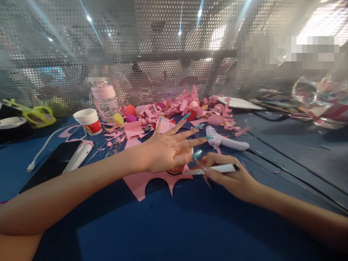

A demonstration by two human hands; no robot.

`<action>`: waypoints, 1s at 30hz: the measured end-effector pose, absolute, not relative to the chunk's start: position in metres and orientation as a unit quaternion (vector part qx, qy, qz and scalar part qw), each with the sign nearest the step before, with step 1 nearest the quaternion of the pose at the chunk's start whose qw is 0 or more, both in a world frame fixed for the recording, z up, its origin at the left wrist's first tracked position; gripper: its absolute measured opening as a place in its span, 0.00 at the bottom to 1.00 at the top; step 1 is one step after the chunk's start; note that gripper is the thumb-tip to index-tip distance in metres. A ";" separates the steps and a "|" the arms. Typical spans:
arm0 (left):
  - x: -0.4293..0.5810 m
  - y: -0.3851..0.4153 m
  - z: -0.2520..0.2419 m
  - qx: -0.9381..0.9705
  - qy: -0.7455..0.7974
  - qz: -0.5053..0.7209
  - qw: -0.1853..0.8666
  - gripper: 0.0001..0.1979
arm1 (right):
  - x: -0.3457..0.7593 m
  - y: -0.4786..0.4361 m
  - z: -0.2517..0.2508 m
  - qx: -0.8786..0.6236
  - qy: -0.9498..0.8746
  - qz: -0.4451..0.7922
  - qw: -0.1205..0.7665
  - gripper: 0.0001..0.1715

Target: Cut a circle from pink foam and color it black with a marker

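Observation:
My left hand [165, 150] reaches across, fingers spread wide, over a red and white cup [176, 170] that it mostly hides. Beneath the cup lies a sheet of pink paper [136, 183] with curved notches cut along its near edge. To the right, my right hand [228, 175] is closed around a white marker [221, 168] with a black end. The marker's tip points left, at the paper beside the cup's base. Whether it touches the paper is hard to tell.
Pink paper scraps [179, 103] are heaped behind my hands. A white glue gun [227, 141] with a black cord lies right. On the left are a paper cup [89, 121], a bottle [104, 101], a phone [51, 161] and yellow-green scissors [40, 115]. A perforated metal screen [157, 43] stands behind.

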State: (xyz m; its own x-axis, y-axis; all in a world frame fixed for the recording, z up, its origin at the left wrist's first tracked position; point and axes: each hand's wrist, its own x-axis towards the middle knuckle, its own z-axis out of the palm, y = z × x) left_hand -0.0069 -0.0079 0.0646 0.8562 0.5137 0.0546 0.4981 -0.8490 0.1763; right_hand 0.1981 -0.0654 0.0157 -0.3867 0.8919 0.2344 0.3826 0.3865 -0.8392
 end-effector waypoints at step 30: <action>-0.047 0.043 0.101 0.850 0.495 0.179 -0.030 0.37 | 0.207 -0.037 0.014 -0.468 -0.457 0.375 0.657 0.13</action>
